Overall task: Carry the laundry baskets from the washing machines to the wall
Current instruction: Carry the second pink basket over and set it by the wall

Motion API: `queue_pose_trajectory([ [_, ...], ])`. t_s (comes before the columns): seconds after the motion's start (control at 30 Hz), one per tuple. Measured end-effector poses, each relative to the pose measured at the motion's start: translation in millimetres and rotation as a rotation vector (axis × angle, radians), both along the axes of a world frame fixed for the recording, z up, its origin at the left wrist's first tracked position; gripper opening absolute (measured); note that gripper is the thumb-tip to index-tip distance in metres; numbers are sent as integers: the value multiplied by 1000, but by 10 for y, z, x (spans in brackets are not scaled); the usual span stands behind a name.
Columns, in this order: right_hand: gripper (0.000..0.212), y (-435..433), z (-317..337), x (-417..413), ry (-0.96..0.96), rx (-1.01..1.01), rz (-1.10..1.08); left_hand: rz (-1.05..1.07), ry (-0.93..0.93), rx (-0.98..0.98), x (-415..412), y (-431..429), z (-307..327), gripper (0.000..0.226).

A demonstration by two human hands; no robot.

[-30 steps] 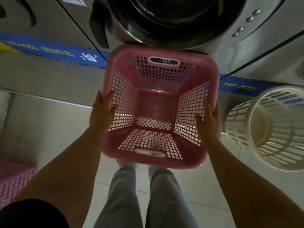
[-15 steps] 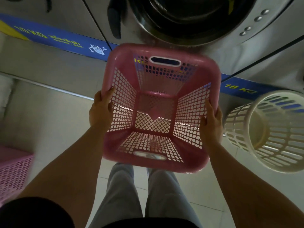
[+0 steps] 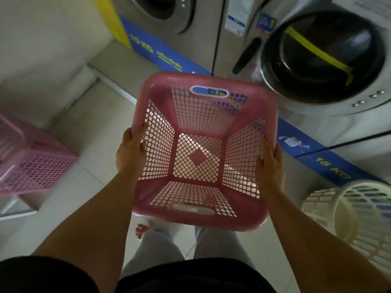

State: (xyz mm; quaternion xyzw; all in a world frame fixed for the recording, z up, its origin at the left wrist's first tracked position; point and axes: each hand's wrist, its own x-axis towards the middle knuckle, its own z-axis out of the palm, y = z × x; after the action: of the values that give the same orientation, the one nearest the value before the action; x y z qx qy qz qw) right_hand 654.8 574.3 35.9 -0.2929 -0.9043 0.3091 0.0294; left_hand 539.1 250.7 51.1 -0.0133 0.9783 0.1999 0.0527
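Pink basket (image 3: 203, 115): square, perforated plastic, empty, held clear of the floor in front of the person's body; oval handle slots in its far and near walls.
Left hand (image 3: 131, 152): clasps the basket's left rim, fingers down the outer wall, thumb on the rim.
Right hand (image 3: 269, 163): clasps the basket's right rim in the same way, fingers wrapped around the outside.
Washing machine (image 3: 325, 58): front-loader beyond the basket's far right corner; round door with dark glass crossed by a yellow strip; black door handle on its left; a blue sticker bearing a yellow "1" above the door.
Second washing machine (image 3: 169, 15): to the left of the first, door partly cut off at the top edge; a white label on its right panel, print too small to read.
Blue band (image 3: 160, 53): runs along the base of both machines; yellow "15 KG" readable at left and again at far right; the smaller yellow script beside it is illegible.
Second pink basket (image 3: 31, 166): blurred, on the floor at the left edge.
Cream basket (image 3: 349, 220): round, slotted, at the right edge on the floor.
Floor (image 3: 84, 115): pale tiles.
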Motion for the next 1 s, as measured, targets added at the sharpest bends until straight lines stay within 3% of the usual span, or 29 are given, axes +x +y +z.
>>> queue_pose_trajectory([
  [0.63, 64, -3744, 565, -766, 221, 59, 547, 597, 229, 53, 1172, -3824, 667, 60],
  [1.0, 59, -5549, 1161, -1218, 471, -3, 723, 958, 459, 110, 1458, -5266, 1099, 60],
])
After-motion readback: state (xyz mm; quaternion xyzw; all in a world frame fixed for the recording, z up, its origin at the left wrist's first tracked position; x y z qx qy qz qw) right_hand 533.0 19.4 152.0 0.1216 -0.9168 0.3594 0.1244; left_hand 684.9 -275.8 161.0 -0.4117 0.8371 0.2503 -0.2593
